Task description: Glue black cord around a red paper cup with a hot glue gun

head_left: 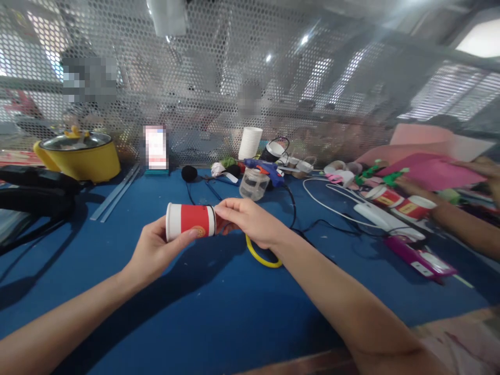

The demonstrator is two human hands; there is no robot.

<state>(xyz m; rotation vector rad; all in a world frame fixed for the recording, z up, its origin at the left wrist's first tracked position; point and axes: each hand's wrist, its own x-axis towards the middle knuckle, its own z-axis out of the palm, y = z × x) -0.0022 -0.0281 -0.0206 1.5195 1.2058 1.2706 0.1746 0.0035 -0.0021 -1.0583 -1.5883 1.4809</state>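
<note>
A paper cup [188, 221], white with a red band and a gold emblem, lies sideways in my left hand [153, 252]. My left fingers wrap around it from below, with the thumb along its near side. A thin black cord [214, 221] runs around the cup's right end. My right hand [250, 221] is closed in a pinch on this cord, right against the cup; the fingertips partly hide it. Beneath my right wrist, a yellow ring [261, 259] lies on the blue table [187, 317], partly covered.
Behind my hands stand a clear jar [253, 185], a blue glue gun [269, 169] and stacked white cups [250, 142]. A yellow pot [80, 159] is at left, near a phone [156, 148]. At right are a purple power strip [417, 258], cables, and another person's arm [461, 224].
</note>
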